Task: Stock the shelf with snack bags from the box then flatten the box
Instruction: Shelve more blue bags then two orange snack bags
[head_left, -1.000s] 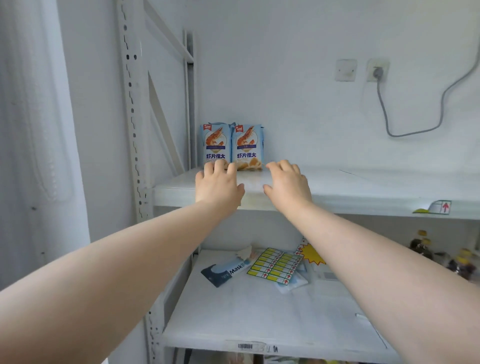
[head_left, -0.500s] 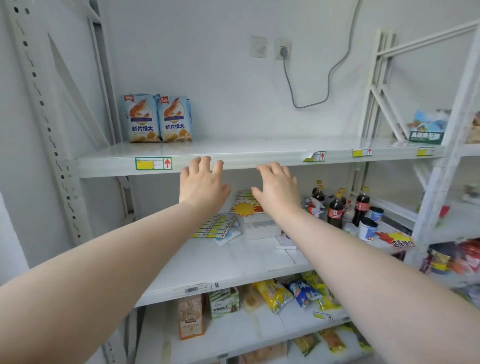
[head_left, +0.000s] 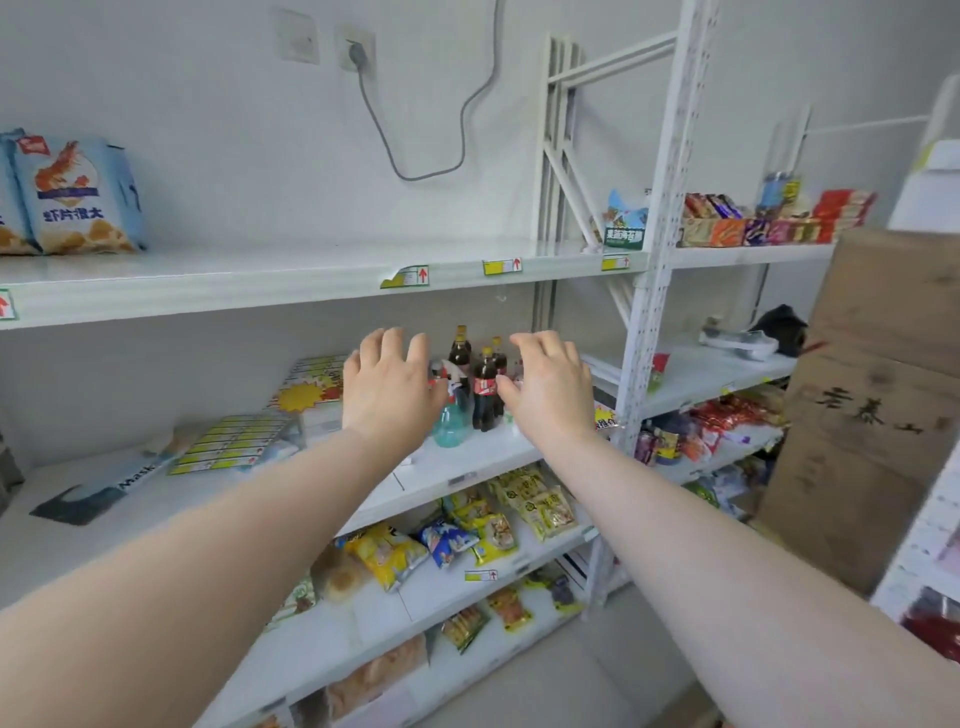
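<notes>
Head view shows a white shelf (head_left: 260, 283) spanning the scene with two blue snack bags (head_left: 78, 197) standing at its far left, a cardboard box (head_left: 878, 395) at the right edge, and left hand (head_left: 387, 392) and right hand (head_left: 550, 392) near centre, each grip spread and empty before dark bottles (head_left: 485, 387).

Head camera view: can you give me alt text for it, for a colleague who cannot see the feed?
Both bare hands, left hand and right hand, reach out open and empty toward white shelves. Two blue snack bags stand on the upper shelf at far left; a cardboard box is at right.
</notes>
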